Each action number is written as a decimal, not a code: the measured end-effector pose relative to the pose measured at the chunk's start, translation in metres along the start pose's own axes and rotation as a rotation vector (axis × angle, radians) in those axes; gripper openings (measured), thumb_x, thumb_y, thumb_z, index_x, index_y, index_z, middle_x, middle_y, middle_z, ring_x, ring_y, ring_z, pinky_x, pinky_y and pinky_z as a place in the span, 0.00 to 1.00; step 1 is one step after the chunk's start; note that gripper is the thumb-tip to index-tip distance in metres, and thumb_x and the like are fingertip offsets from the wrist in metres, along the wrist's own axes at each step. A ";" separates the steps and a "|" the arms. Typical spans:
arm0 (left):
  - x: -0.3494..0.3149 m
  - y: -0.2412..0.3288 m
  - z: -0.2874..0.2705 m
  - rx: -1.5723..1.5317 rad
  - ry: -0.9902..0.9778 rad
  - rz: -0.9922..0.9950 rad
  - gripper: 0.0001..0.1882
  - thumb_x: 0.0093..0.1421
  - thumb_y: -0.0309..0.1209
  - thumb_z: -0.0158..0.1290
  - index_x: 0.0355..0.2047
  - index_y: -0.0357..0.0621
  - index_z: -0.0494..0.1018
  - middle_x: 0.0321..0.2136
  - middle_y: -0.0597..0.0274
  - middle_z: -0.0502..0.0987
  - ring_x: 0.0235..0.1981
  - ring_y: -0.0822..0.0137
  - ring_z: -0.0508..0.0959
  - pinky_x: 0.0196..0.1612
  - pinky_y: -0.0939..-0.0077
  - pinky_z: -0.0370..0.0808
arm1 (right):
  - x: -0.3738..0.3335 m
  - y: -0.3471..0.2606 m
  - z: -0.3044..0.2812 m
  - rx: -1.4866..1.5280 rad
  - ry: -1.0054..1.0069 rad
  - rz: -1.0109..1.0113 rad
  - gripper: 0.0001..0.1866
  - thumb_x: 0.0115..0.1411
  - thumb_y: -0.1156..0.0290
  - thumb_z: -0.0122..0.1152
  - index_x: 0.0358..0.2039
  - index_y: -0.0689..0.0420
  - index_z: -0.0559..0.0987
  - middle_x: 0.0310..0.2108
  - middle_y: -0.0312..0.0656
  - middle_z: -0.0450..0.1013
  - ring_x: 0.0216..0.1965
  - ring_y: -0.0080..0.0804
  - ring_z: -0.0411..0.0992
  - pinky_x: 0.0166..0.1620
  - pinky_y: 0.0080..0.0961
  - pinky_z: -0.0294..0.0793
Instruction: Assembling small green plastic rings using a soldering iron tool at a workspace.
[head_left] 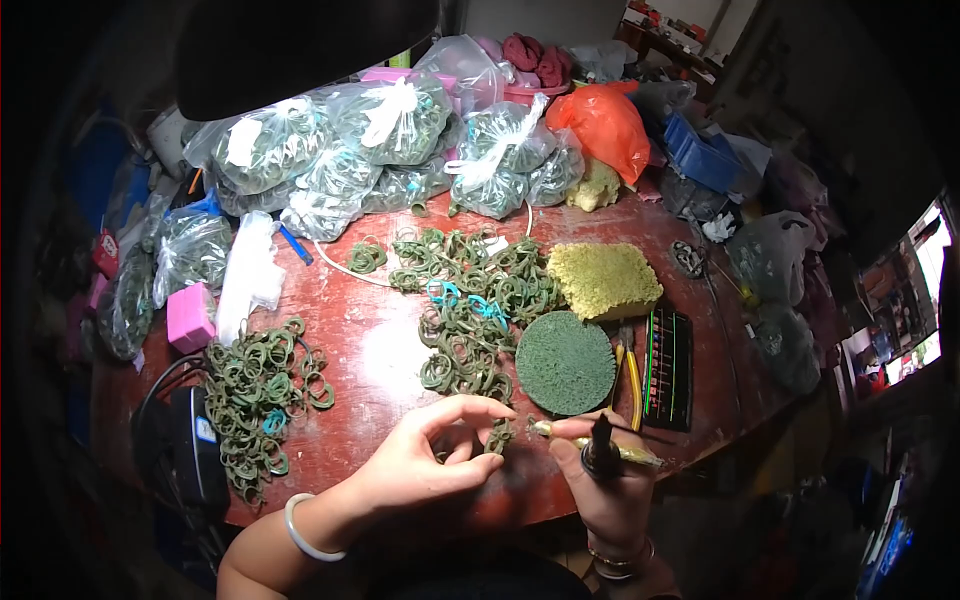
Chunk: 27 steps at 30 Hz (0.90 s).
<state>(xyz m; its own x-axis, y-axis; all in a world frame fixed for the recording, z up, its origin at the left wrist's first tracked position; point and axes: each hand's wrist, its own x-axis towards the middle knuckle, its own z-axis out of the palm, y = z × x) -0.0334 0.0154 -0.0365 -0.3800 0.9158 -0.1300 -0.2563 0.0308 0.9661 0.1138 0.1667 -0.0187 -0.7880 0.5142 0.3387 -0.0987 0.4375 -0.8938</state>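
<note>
My left hand (430,455) is closed, with thumb and fingertips round a small dark-green ring-shaped piece (498,436) just above the table's near edge. Beside it, my right hand (608,495) grips a slim yellowish, brass-coloured tool (640,456), its tip directed at the green piece but apart from it. A black-handled, pen-like tool (601,455) also shows at this hand; how the fingers hold it is partly hidden. Beyond the hands lies a heap of similar green rings (465,350) with a few bright blue ones among them. Another such pile (250,400) lies to the left.
Past my right hand are a round green pad (566,363), a yellow sponge block (605,280), yellow-handled pliers (634,385) and a black panel (667,368). Bags of green pieces (395,120) line the table's back. A black box (198,450) stands left; a dark lamp hood (300,50) hangs above.
</note>
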 end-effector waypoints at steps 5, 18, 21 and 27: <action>0.002 0.000 0.002 0.307 0.096 0.142 0.22 0.50 0.23 0.60 0.48 0.45 0.73 0.26 0.73 0.67 0.19 0.82 0.61 0.25 0.87 0.61 | -0.003 -0.005 0.002 0.082 0.045 0.140 0.09 0.54 0.81 0.64 0.37 0.65 0.78 0.32 0.42 0.76 0.31 0.24 0.75 0.35 0.18 0.74; -0.001 -0.003 0.002 0.266 0.134 0.127 0.23 0.50 0.20 0.61 0.47 0.41 0.71 0.32 0.72 0.70 0.20 0.86 0.60 0.23 0.91 0.57 | -0.007 -0.006 0.013 0.201 0.091 0.169 0.08 0.58 0.80 0.59 0.39 0.68 0.75 0.34 0.45 0.75 0.28 0.25 0.76 0.35 0.19 0.74; -0.002 -0.009 0.001 0.193 0.087 0.104 0.22 0.52 0.19 0.60 0.47 0.41 0.68 0.35 0.71 0.71 0.21 0.87 0.61 0.23 0.91 0.57 | -0.010 -0.005 0.013 0.224 0.085 0.193 0.10 0.56 0.82 0.63 0.39 0.67 0.76 0.32 0.41 0.76 0.32 0.23 0.76 0.38 0.19 0.75; -0.002 -0.005 -0.001 0.199 0.053 0.075 0.19 0.54 0.21 0.61 0.46 0.39 0.70 0.38 0.67 0.73 0.25 0.87 0.66 0.23 0.90 0.60 | -0.011 -0.006 0.008 0.325 -0.012 0.255 0.10 0.54 0.83 0.63 0.38 0.66 0.76 0.35 0.40 0.76 0.35 0.22 0.74 0.40 0.19 0.73</action>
<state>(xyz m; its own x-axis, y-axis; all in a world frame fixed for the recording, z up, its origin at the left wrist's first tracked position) -0.0323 0.0128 -0.0414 -0.4386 0.8965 -0.0625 -0.0473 0.0464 0.9978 0.1178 0.1526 -0.0195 -0.8190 0.5662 0.0930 -0.0847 0.0410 -0.9956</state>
